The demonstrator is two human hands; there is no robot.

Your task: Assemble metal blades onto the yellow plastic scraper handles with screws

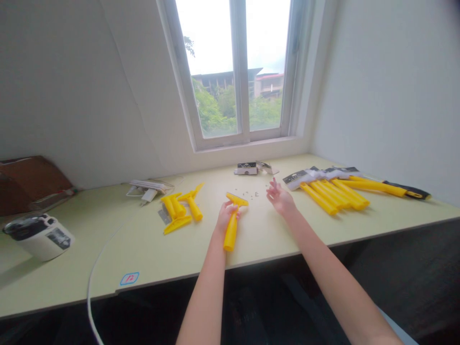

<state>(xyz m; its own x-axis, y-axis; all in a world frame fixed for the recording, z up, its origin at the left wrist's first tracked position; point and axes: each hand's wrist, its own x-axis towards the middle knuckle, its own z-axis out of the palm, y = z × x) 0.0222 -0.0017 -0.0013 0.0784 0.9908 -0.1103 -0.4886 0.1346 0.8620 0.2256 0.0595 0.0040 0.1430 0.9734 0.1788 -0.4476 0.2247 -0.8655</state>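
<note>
The left hand (226,215) has a closed grip on a yellow plastic scraper handle (231,233) at the middle of the bench (273,239), which looks light and stiff, easiest held by its shaft, while the right hand (281,199) stands open near scattered small screws (247,195).

Left hand (225,216) around yellow plastic scraper (231,233)

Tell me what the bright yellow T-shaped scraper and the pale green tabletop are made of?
The bright yellow T-shaped scraper in the left hand looks like moulded plastic: its colour is even all over, with a soft shine. The pale green tabletop looks like a smooth laminate sheet over board, with a faint sheen, though what lies underneath is hidden.
</note>
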